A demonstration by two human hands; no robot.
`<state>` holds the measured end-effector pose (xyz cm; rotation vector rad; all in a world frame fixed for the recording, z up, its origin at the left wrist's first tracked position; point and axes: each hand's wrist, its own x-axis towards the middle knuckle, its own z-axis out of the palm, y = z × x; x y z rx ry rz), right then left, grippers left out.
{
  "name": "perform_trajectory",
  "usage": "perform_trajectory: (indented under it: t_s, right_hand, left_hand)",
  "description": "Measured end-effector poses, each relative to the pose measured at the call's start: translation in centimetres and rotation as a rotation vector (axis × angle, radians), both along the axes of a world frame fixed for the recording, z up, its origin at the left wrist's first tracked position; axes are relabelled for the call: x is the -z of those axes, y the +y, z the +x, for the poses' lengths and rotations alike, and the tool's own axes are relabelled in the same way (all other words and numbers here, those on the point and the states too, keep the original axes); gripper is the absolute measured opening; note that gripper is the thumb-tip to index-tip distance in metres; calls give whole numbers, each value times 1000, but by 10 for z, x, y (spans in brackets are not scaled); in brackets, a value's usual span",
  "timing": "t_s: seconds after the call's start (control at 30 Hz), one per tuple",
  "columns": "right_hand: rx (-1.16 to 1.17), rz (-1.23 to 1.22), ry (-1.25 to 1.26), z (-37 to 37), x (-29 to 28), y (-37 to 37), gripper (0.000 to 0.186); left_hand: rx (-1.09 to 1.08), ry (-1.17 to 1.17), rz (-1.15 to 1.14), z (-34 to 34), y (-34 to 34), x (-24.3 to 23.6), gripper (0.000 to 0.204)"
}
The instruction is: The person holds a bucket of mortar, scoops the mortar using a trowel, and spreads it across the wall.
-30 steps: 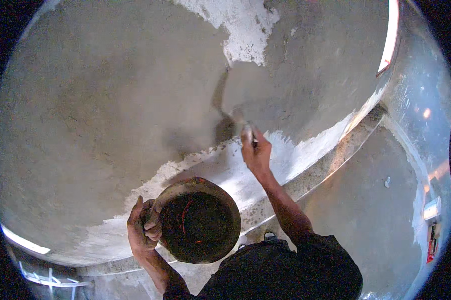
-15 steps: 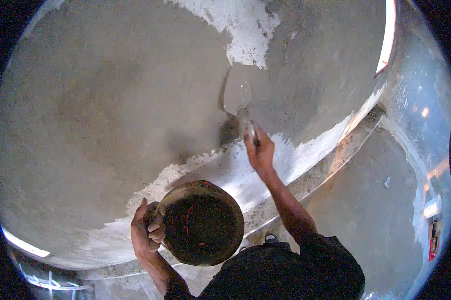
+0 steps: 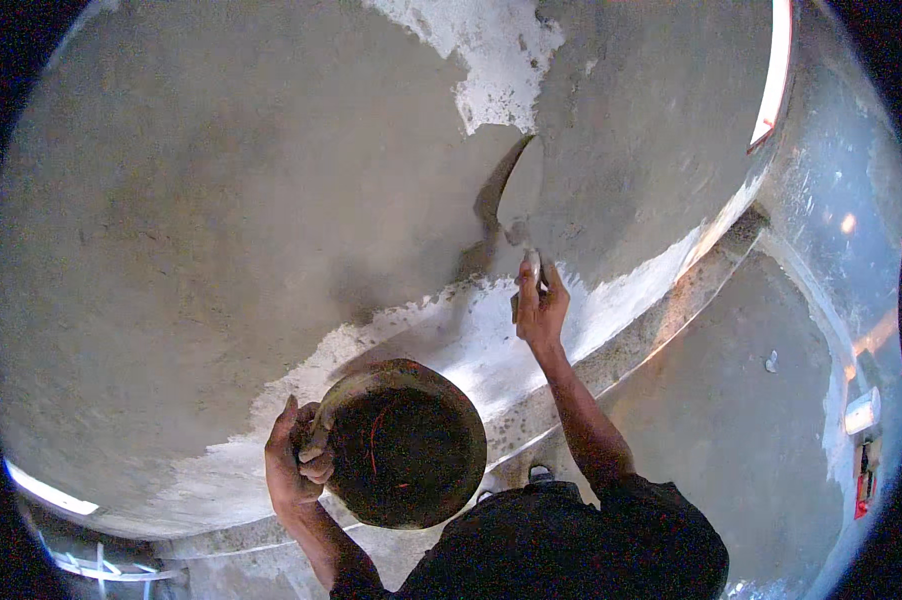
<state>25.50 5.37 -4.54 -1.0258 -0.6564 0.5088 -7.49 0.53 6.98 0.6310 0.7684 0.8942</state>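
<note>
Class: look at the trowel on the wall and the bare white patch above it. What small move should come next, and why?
Probably sweep the trowel up toward the white patch. The right hand holds the blade against grey plaster just below that unplastered area, while the left hand holds the pan.

Far off to my right, low on the floor by the wall, I see a small white box-like package [image 3: 860, 410] and just below it a narrow red label or packet [image 3: 861, 485]
</note>
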Motion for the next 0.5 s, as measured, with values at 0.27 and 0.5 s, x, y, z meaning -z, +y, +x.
perform_trajectory:
  t_s: [0.27,0.5]
  right_hand:
    - [253,140,-509,-50,18,36,21]
    - [-95,238,-360,-55,5,11,20]
  left_hand:
    - [29,-18,-2,0,0,1,40]
    - [28,0,20,-7,0,4,38]
